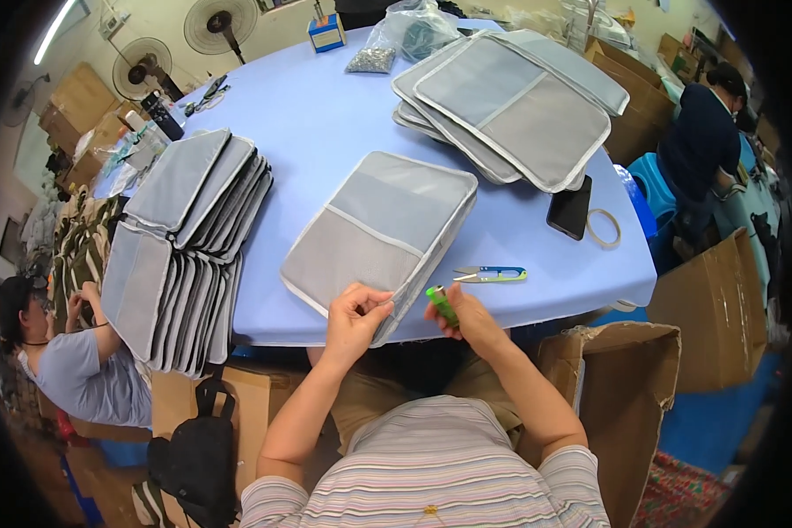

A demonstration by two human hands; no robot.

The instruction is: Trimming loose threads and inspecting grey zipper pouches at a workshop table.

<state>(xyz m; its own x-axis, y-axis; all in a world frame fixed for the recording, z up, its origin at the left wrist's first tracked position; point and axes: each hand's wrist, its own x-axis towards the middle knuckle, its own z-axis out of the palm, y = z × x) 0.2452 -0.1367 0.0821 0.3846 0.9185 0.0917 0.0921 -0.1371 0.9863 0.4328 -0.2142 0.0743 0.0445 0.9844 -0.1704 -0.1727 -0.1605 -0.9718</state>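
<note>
A flat grey fabric pouch (380, 207) with pale binding lies slanted on the table in front of me. It has a mesh-like lower half and a smoother upper half. At its near corner my left hand (358, 319) is closed, thumb and fingers pinching the bound edge. Just to the right, my right hand (468, 319) is wrapped round a green lighter (443, 306), its metal top pointing up toward the pouch. No flame can be made out. Beyond the right hand lie thread snips (490, 275) with blue and green handles.
Similar pouches form a fanned pile (180, 255) at left and a stack (519, 106) at far right. A black phone (570, 209) and a tape roll (604, 228) lie near the blue table's (299, 132) right edge. An open carton (629, 361) stands beside me. Two people work nearby.
</note>
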